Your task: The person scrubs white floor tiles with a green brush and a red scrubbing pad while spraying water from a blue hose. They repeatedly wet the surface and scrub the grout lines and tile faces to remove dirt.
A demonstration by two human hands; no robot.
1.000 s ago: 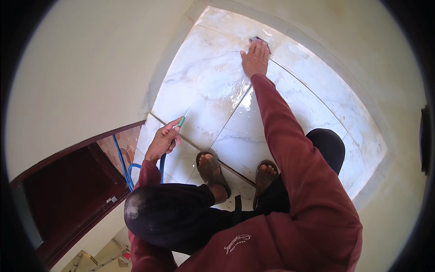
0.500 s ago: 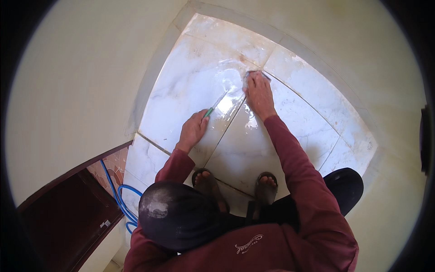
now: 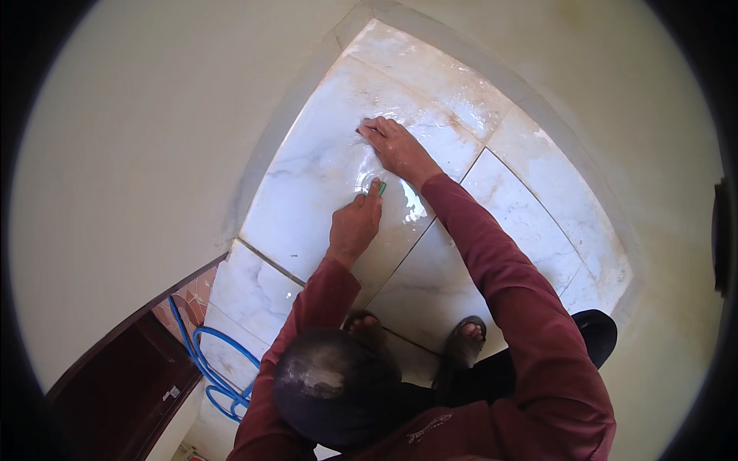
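My left hand (image 3: 355,227) is closed round a thin tool with a green handle (image 3: 382,187), low over the wet tile; its tip cannot be made out now. Farther out, my right hand (image 3: 401,154) presses down on the white marbled floor (image 3: 307,173), fingers bent together and pointing left. A small dark edge (image 3: 359,131) shows at its fingertips, part of a flat thing mostly hidden under the hand. Water glistens around both hands, and brownish stains mark the tiles near the far joint.
Pale walls (image 3: 154,138) meet the tiles in a far corner. A blue hose (image 3: 223,332) lies coiled at the lower left by a dark red door (image 3: 115,392). My sandalled feet (image 3: 465,338) stand close in, below a dark rounded knee (image 3: 334,392).
My right hand has swept left across the wet tile from the joint. My left hand has moved slightly right with the green-handled tool. The view has shifted a little.
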